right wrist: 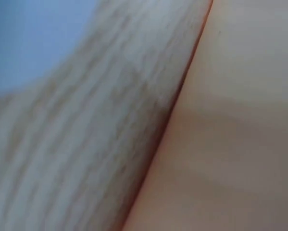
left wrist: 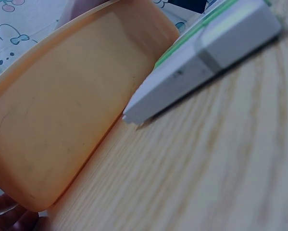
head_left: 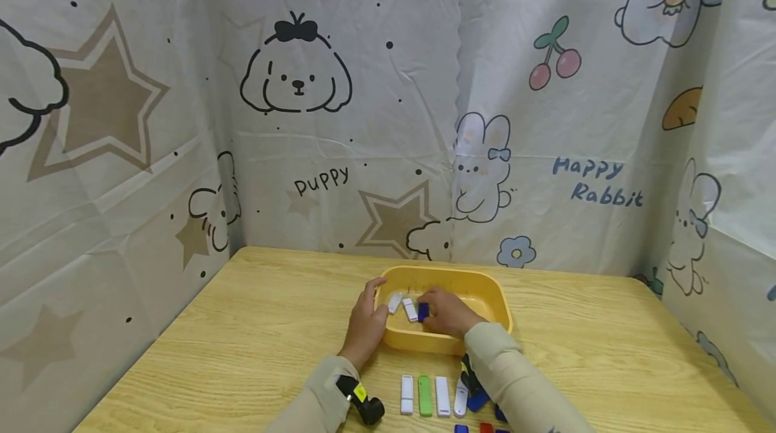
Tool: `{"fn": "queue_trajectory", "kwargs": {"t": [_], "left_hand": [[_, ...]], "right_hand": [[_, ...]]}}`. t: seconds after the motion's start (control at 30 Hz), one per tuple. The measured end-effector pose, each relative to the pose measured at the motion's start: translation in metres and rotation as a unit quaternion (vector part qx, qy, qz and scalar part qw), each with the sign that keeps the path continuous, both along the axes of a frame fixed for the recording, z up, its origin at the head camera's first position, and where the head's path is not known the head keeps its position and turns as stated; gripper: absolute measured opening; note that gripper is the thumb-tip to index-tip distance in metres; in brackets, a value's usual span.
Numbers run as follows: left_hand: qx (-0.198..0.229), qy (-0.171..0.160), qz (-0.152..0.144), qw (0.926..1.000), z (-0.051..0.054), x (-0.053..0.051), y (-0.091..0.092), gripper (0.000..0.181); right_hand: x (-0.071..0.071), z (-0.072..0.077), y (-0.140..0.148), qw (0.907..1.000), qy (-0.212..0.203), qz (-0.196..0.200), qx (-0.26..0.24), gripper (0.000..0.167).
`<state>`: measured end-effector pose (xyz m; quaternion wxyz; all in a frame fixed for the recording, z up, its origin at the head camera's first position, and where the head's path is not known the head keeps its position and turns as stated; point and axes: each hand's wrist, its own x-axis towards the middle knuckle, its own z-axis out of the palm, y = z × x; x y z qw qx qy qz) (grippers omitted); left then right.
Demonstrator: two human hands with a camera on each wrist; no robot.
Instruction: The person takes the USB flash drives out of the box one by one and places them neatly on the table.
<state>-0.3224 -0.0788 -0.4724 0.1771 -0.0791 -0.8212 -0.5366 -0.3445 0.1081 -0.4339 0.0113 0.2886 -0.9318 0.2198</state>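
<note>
My left hand [head_left: 366,322] grips the left end of a yellow plastic bin [head_left: 448,343], its fingertips at the rim. In the left wrist view, part of that hand [left wrist: 11,214] shows beside the bin's corner. Inside the bin, my right hand [head_left: 448,312] pinches a dark blue USB stick [head_left: 423,312]. Two white USB sticks, one leaning by the left wall [head_left: 395,303] and one nearer the middle [head_left: 410,310], lie left of it. The right wrist view shows only the bin's outer wall [right wrist: 240,144], the tabletop and a blurred bluish shape; the right fingers are out of sight there.
In front of the bin stands a row of USB sticks: a white one [head_left: 407,394], a green one [head_left: 425,396], another white one [head_left: 443,396] and more beside the right sleeve. Blue and red pieces [head_left: 486,428] show at the bottom edge. Printed curtains surround the wooden table [head_left: 242,339].
</note>
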Motion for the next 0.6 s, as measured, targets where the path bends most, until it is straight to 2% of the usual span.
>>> {"fn": "queue_trajectory", "kwargs": {"t": [0.17,0.6], "left_hand": [[-0.003,0.012,0.001,0.9999,-0.0006,-0.0004,-0.0004,0.051],[-0.002,0.000,0.000,1.0000,0.0002,-0.0001,-0.0010,0.051]], "right_hand": [[0.0015,0.0003,-0.0011,0.9997,-0.004,-0.019,-0.014,0.038],[0.0035,0.0011,-0.0028,0.9982,-0.011,-0.060,-0.001,0.040]]}}
